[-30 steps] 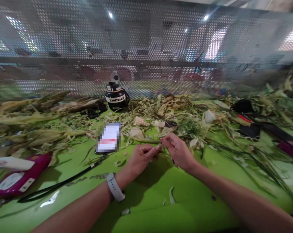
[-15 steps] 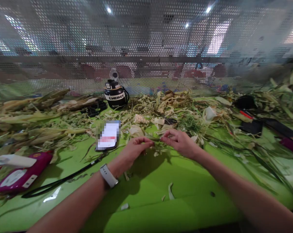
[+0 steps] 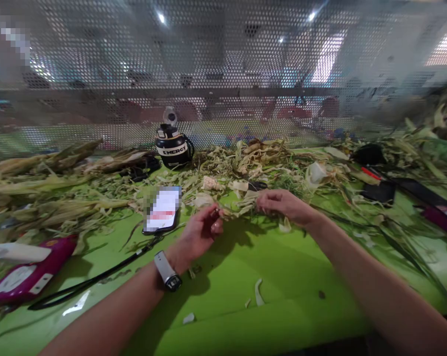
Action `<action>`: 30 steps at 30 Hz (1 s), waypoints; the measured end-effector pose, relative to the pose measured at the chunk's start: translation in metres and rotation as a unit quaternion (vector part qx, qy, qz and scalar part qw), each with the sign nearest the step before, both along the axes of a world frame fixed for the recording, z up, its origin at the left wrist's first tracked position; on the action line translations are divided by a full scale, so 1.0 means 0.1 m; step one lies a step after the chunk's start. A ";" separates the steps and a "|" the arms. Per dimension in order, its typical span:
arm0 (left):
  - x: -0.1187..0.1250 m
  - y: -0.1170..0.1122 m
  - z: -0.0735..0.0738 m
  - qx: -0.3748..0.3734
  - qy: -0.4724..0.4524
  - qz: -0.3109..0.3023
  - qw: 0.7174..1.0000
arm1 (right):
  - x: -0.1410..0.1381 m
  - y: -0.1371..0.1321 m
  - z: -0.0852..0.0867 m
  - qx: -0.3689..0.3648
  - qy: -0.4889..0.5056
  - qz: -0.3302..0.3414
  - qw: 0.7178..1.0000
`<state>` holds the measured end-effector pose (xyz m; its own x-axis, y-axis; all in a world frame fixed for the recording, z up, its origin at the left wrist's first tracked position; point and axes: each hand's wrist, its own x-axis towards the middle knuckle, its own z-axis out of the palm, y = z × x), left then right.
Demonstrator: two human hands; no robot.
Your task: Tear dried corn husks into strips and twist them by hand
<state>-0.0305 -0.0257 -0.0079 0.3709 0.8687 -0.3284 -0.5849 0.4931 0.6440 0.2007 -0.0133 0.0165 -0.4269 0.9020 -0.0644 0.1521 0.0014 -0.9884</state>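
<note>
My left hand (image 3: 198,233), with a watch (image 3: 167,272) on its wrist, is turned partly palm up. Its thumb and fingers are pinched together at the end of a thin, pale green strip of corn husk (image 3: 236,213). The strip runs across towards my right hand (image 3: 285,203). That hand is palm down with its fingers curled and closed near the strip's other end; what lies between its fingertips is hidden. A pale husk piece (image 3: 284,225) sits just under the right hand. Behind the left fingers lie a whitish husk (image 3: 203,200) and a cob-like stub (image 3: 210,183).
Dried husks (image 3: 260,153) are heaped along the back. A black "ENERGY" bottle (image 3: 173,148) stands there. On the left are a phone (image 3: 162,210), a black strap (image 3: 97,274) and a purple tissue pack (image 3: 30,277). Small scraps (image 3: 259,292) lie in front on the green table (image 3: 290,306).
My hands have moved apart: the left has turned more palm up and dropped slightly, the right has shifted right. More of the husk strip shows between them, and a pale piece appears under the right hand.
</note>
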 end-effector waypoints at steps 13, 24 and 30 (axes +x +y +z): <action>0.03 -0.08 0.03 0.094 0.097 -0.016 0.991 | -0.37 -0.19 0.07 -0.092 0.296 -0.080 0.947; 0.00 -0.15 0.05 0.150 0.229 -0.168 0.947 | -0.39 -0.25 0.05 -0.107 0.307 -0.092 0.941; 0.04 -0.29 0.15 0.129 0.331 -0.236 0.904 | -0.42 -0.29 0.06 -0.085 0.355 -0.023 0.931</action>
